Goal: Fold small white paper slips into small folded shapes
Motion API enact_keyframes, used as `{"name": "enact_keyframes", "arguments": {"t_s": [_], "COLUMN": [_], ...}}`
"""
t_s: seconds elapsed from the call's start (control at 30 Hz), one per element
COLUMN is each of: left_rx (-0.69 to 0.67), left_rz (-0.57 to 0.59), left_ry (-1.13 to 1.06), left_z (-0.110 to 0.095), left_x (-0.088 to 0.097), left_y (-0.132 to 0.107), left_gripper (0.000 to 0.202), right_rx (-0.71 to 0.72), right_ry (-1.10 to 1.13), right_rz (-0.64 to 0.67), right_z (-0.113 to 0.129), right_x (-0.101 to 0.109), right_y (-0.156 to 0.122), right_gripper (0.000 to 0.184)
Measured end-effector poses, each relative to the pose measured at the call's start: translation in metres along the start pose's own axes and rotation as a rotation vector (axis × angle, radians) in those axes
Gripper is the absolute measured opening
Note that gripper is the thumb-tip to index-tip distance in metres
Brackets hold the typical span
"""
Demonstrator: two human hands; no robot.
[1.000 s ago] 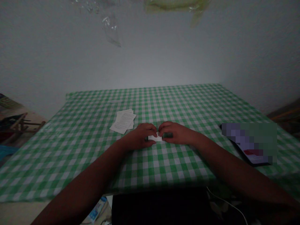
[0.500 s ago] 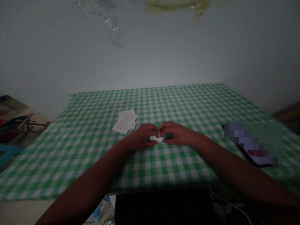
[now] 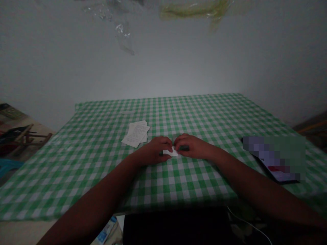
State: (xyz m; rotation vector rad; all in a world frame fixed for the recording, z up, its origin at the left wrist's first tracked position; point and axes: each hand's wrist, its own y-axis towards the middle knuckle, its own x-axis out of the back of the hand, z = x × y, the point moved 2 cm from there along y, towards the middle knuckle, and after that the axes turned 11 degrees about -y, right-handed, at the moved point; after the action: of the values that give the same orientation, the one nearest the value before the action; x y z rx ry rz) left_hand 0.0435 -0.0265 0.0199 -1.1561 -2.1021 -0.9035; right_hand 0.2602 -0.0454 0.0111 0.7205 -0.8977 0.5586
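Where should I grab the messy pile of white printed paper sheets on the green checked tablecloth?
Pinch the pile of white printed paper sheets at its left edge, coming from the left: they lie flat and fanned, so a corner sticks out there, and the left hand is by the other end.

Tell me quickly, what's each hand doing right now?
Left hand: closed, holding a small white paper.
Right hand: closed, holding the same paper from the other side.

Left forearm (image 3: pixel 102 190) and right forearm (image 3: pixel 255 183): bare, widening toward the elbows. Left hand (image 3: pixel 153 152) and right hand (image 3: pixel 192 147): bare, ungloved. Dark mass (image 3: pixel 173 228) at lower edge: too dim to tell if clothing.
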Motion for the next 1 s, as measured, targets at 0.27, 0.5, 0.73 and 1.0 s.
{"name": "enact_keyframes", "arguments": {"t_s": [0.27,0.5,0.73,1.0], "left_rx": [0.003,-0.003,0.006,0.036], "left_rz": [0.009,0.023,0.031,0.031], "left_ry": [-0.008,0.017,0.041,0.085], "left_z": [0.0,0.002,0.002,0.0], "left_x": [0.0,0.0,-0.002,-0.002], "left_y": [0.0,0.001,0.001,0.003], "left_gripper": [0.018,0.015,0.018,0.018], "right_rx": [0.018,0.007,0.015,-0.034], "right_ry": [-0.008,0.015,0.051,-0.117], "right_rz": [-0.036,-0.04,-0.017,-0.023], "right_z": [-0.001,-0.003,-0.001,0.009], "right_x": [-0.003,-0.007,-0.003,-0.004], "right_y": [0.002,0.001,0.002,-0.001], "right_gripper": [0.003,0.004,0.007,0.027]}}
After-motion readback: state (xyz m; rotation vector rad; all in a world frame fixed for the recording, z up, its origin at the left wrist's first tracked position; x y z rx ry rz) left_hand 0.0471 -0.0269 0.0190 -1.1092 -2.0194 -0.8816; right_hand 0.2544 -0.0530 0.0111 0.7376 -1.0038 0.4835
